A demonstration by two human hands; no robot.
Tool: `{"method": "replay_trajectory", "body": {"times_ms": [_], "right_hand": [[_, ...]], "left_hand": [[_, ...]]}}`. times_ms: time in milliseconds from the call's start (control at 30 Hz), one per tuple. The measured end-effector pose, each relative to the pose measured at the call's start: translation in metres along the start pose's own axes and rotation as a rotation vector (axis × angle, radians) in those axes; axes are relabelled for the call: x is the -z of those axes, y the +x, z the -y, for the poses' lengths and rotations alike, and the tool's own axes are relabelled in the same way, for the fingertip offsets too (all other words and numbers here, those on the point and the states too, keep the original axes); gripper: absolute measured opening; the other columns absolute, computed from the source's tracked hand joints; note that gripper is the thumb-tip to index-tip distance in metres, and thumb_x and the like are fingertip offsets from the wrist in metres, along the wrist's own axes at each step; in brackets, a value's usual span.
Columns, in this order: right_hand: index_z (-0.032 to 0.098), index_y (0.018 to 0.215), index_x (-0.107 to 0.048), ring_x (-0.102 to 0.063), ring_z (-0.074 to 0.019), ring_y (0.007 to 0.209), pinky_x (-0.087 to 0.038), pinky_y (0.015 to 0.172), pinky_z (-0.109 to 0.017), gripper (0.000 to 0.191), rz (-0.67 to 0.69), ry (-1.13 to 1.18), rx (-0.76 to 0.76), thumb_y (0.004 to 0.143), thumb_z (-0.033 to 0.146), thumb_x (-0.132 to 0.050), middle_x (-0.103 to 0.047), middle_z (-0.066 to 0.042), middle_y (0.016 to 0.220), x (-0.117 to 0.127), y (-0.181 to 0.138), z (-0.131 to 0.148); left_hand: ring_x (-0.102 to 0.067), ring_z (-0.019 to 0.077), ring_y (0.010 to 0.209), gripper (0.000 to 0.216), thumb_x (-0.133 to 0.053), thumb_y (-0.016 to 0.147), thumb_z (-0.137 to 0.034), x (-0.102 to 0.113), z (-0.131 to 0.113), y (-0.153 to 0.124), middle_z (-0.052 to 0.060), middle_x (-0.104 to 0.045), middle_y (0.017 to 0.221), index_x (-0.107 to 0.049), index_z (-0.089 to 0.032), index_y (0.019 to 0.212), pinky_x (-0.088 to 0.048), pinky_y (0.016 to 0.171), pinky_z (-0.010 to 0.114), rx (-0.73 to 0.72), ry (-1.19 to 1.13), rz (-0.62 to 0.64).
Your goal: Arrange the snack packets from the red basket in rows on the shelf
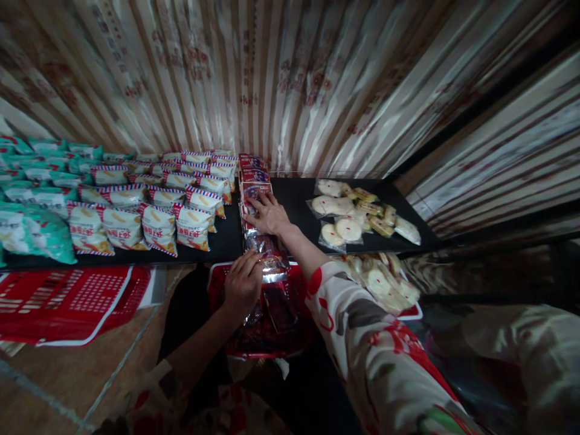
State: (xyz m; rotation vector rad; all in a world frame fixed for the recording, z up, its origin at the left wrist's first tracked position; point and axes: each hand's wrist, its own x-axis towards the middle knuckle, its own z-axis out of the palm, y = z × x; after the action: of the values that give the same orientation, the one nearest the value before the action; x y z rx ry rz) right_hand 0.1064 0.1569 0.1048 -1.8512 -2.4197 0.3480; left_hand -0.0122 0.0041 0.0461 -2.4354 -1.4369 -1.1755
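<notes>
A strip of linked foil snack packets (pixel 254 181), dark red with silver backs, runs from a red basket (pixel 272 338) up onto a black shelf (pixel 299 199). My right hand (pixel 268 215) lies flat with fingers spread on the strip on the shelf. My left hand (pixel 243 283) is closed round the silvery part of the strip at the shelf's front edge, above the basket. Both sleeves are white with red and grey patterns.
Rows of red-white-blue snack bags (pixel 158 199) and teal bags (pixel 36 187) fill the shelf's left side. Clear packs of round pastries (pixel 353 214) lie on the right, more in the basket (pixel 385 284). An empty red basket (pixel 67 302) sits lower left. Striped curtain behind.
</notes>
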Motion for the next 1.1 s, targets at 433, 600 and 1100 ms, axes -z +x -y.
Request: {"method": "replay_trajectory", "body": {"times_ms": [433, 600, 1100], "right_hand": [[0.034, 0.141, -0.034, -0.009, -0.033, 0.141, -0.02, 0.108, -0.052, 0.066, -0.039, -0.009, 0.009, 0.085, 0.068, -0.033, -0.026, -0.005, 0.152, -0.001, 0.0, -0.002], [0.03, 0.14, -0.037, -0.013, -0.0323, 0.14, -0.019, 0.108, -0.052, 0.06, -0.196, 0.039, 0.027, 0.088, 0.059, -0.037, -0.028, -0.007, 0.151, 0.005, -0.005, -0.003], [0.02, 0.101, -0.06, -0.064, -0.0198, 0.079, -0.049, 0.073, -0.031, 0.037, -0.286, 0.422, -0.391, 0.093, 0.038, -0.029, -0.069, -0.007, 0.088, -0.08, -0.21, -0.052]], "left_hand": [[-0.055, 0.02, 0.116, 0.023, -0.043, 0.088, -0.011, 0.0, -0.001, -0.003, 0.008, -0.067, 0.11, -0.062, -0.017, 0.098, -0.047, 0.097, 0.036, -0.014, -0.035, -0.001], [-0.046, 0.0228, 0.127, 0.034, -0.041, 0.085, -0.01, 0.005, -0.004, -0.006, 0.012, -0.061, 0.121, -0.057, -0.015, 0.114, -0.043, 0.101, 0.04, -0.006, -0.066, 0.022], [-0.06, 0.0151, 0.087, 0.028, -0.043, 0.072, -0.001, -0.008, -0.036, -0.105, 0.004, -0.063, 0.092, -0.063, -0.019, 0.08, -0.049, 0.084, 0.029, 0.583, -0.669, 0.525]]}}
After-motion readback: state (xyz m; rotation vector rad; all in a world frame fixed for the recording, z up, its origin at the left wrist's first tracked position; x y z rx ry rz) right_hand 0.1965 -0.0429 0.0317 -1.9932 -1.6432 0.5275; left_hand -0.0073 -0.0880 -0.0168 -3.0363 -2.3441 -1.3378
